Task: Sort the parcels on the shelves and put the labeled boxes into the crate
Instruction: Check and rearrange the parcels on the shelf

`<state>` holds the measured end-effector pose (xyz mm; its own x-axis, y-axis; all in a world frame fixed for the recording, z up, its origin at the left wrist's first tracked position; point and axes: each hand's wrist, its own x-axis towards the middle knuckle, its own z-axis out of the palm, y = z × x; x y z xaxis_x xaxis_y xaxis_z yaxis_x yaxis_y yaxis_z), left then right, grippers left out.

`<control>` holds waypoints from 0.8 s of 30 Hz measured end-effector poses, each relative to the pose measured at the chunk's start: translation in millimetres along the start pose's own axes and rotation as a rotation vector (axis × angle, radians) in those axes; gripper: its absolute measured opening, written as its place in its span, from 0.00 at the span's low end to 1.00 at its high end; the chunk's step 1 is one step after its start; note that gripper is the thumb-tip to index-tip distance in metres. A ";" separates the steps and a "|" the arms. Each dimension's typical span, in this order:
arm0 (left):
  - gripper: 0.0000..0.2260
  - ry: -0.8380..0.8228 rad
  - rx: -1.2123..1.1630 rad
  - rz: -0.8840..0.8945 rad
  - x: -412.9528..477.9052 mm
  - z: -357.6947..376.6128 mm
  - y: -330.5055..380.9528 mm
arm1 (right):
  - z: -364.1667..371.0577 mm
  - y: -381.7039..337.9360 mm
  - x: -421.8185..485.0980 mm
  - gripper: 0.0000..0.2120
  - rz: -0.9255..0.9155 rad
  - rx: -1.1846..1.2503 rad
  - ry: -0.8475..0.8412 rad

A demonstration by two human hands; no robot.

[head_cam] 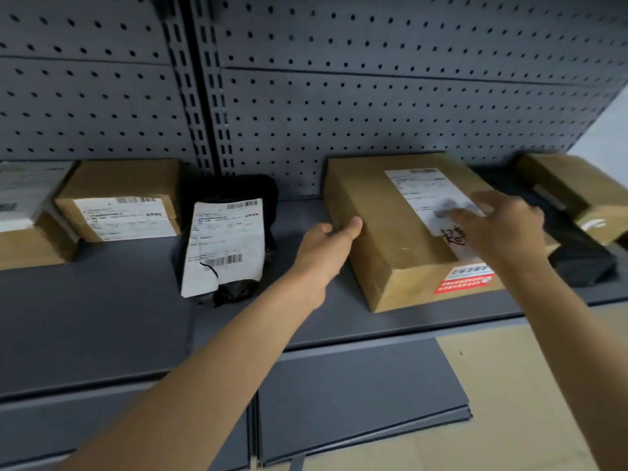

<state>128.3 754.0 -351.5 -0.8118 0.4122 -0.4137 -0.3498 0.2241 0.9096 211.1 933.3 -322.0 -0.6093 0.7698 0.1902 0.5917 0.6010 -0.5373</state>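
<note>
Cardboard, the labeled box [390, 239] lies on the shelf [102, 317], left hand [326, 248] thumbing its left edge (grip unclear), right hand [503, 229] spread open above its label [421, 188]: pickup seems underway, needing a two-sided clasp next.

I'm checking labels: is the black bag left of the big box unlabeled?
No, a white barcode label lies across the black bag.

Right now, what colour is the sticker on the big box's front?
The sticker on the box is red and white; the head view shows it.
</note>
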 end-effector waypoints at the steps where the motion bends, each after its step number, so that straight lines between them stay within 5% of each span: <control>1: 0.24 -0.005 -0.017 -0.025 0.6 6.7 -0.8 | -6.0 14.0 4.9 0.20 0.013 -0.017 0.007; 6: 0.16 0.064 -0.107 -0.044 8.8 29.4 -5.3 | -28.8 62.7 26.4 0.23 0.169 0.125 -0.066; 13: 0.21 0.098 -0.156 -0.062 -1.3 36.3 3.3 | -38.7 79.3 33.8 0.26 0.112 0.272 -0.172; 24: 0.25 -0.091 -0.263 0.022 -60.3 -27.7 5.7 | -53.3 77.8 -6.7 0.21 0.070 0.866 -0.401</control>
<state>162.4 705.9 -320.4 -0.7793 0.4947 -0.3846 -0.4516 -0.0180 0.8920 289.4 986.4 -321.3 -0.8178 0.5706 -0.0742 0.1355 0.0657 -0.9886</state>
